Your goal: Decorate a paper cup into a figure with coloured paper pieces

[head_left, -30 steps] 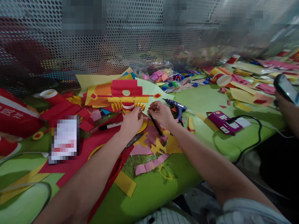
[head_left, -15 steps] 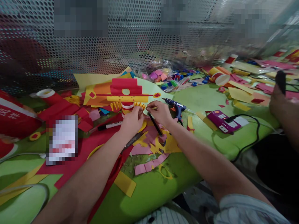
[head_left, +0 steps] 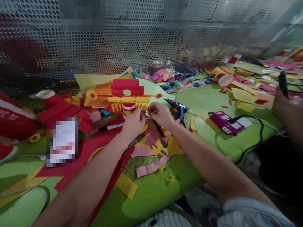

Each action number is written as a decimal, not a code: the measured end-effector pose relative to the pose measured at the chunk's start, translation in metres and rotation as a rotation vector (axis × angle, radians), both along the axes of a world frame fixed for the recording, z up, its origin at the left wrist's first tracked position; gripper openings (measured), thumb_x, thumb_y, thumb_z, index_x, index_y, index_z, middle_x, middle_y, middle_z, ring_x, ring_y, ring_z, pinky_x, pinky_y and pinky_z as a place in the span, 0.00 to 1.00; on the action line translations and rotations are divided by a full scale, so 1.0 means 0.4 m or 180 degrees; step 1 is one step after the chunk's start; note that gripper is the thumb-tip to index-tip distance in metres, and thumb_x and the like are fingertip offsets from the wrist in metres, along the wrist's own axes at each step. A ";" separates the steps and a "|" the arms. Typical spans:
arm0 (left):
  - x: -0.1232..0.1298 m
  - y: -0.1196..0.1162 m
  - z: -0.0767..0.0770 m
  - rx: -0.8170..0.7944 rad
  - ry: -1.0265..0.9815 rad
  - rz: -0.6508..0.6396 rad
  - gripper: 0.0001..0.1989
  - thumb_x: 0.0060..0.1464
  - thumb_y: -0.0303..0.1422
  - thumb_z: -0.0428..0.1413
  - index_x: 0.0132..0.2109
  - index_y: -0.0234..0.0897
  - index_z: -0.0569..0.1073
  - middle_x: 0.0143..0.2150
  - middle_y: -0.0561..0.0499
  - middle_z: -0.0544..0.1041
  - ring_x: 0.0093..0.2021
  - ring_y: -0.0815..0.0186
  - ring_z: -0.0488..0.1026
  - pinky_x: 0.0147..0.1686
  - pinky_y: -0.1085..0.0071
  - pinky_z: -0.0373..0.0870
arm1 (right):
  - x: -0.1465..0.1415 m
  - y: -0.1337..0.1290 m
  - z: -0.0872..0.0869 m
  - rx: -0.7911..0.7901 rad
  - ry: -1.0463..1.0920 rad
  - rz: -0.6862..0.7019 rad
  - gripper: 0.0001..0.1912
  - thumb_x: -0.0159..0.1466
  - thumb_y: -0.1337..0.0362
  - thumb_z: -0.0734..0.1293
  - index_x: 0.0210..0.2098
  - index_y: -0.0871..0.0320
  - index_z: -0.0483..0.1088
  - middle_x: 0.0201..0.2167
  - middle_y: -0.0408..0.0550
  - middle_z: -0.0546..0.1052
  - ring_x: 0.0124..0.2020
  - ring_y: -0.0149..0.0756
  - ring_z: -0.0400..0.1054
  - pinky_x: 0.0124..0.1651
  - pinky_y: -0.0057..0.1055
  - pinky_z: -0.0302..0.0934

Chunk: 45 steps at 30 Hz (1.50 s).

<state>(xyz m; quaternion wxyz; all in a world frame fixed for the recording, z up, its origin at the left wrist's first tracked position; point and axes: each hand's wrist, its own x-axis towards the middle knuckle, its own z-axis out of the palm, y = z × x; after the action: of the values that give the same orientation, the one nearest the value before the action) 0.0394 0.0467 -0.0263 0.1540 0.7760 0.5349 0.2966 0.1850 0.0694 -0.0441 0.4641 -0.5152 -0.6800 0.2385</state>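
Observation:
A paper figure with a red hat [head_left: 126, 85], a yellow face [head_left: 129, 99] and a cup-like red and white body lies in front of me. Pleated yellow paper strips [head_left: 116, 107] stick out on both sides of the body. My left hand [head_left: 134, 121] is closed in a pinch just beside the body, and it hides part of it. Close by, my right hand [head_left: 161, 114] also pinches, its fingertips near the end of the right pleated strip. Whatever sits between the fingertips is too small to make out. Below the right hand leans a black stick-like object [head_left: 158, 127].
A blue glue gun [head_left: 181, 108] lies right of my hands, a purple power strip [head_left: 227, 123] further right. Scissors [head_left: 121, 164] lie under my left forearm. A marker [head_left: 111, 127], pink paper scraps [head_left: 153, 166] and a phone [head_left: 63, 142] surround me. Another person's hand [head_left: 281, 101] is at right.
My right hand has shifted slightly left, and its fingertips are closer to my left hand. The left hand and the paper figure stay nearly in place.

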 end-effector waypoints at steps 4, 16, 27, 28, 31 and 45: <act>0.000 -0.001 0.005 -0.0034 0.0101 0.0041 0.13 0.51 0.26 0.47 0.44 0.35 0.68 0.42 0.45 0.78 0.44 0.60 0.75 0.45 0.64 0.70 | -0.008 0.001 0.012 -0.0016 0.0004 -0.0024 0.06 0.49 0.68 0.65 0.29 0.58 0.69 0.27 0.44 0.77 0.30 0.32 0.70 0.33 0.28 0.63; 0.002 -0.001 0.006 -0.0076 0.0199 0.0025 0.16 0.50 0.25 0.47 0.47 0.34 0.70 0.44 0.45 0.78 0.46 0.60 0.74 0.47 0.65 0.69 | -0.011 -0.001 0.018 0.0191 -0.0343 -0.0096 0.04 0.51 0.70 0.63 0.23 0.58 0.68 0.23 0.43 0.75 0.27 0.30 0.68 0.31 0.26 0.61; 0.005 -0.003 0.006 -0.0187 0.0012 0.0118 0.19 0.49 0.25 0.48 0.48 0.36 0.71 0.45 0.47 0.77 0.46 0.61 0.74 0.48 0.66 0.68 | -0.012 0.003 0.009 0.0328 -0.0635 -0.0262 0.05 0.53 0.70 0.63 0.23 0.56 0.69 0.25 0.44 0.75 0.30 0.33 0.68 0.34 0.29 0.61; 0.005 -0.002 0.006 -0.0194 0.0001 0.0120 0.19 0.49 0.26 0.48 0.49 0.36 0.71 0.46 0.47 0.77 0.47 0.62 0.73 0.48 0.67 0.68 | -0.012 0.002 0.010 0.0306 -0.0638 -0.0267 0.05 0.53 0.70 0.62 0.24 0.56 0.69 0.25 0.44 0.75 0.30 0.33 0.68 0.34 0.29 0.61; 0.005 -0.002 0.003 -0.0185 -0.0004 0.0106 0.20 0.49 0.25 0.48 0.50 0.34 0.70 0.46 0.46 0.77 0.47 0.62 0.73 0.49 0.67 0.67 | -0.012 0.003 0.012 0.0276 -0.0667 -0.0298 0.06 0.53 0.70 0.62 0.25 0.57 0.70 0.26 0.45 0.75 0.31 0.34 0.68 0.36 0.30 0.61; 0.003 0.001 0.003 -0.0168 0.0090 0.0142 0.21 0.49 0.26 0.48 0.52 0.34 0.70 0.46 0.47 0.77 0.47 0.62 0.73 0.49 0.67 0.67 | -0.005 0.009 0.007 0.0235 -0.0713 -0.0315 0.07 0.54 0.70 0.63 0.28 0.56 0.74 0.27 0.45 0.76 0.31 0.35 0.69 0.35 0.30 0.61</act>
<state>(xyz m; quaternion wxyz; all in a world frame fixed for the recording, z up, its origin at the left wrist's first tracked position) 0.0404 0.0472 -0.0253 0.1601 0.7636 0.5619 0.2747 0.1829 0.0730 -0.0412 0.4151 -0.5541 -0.7096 0.1310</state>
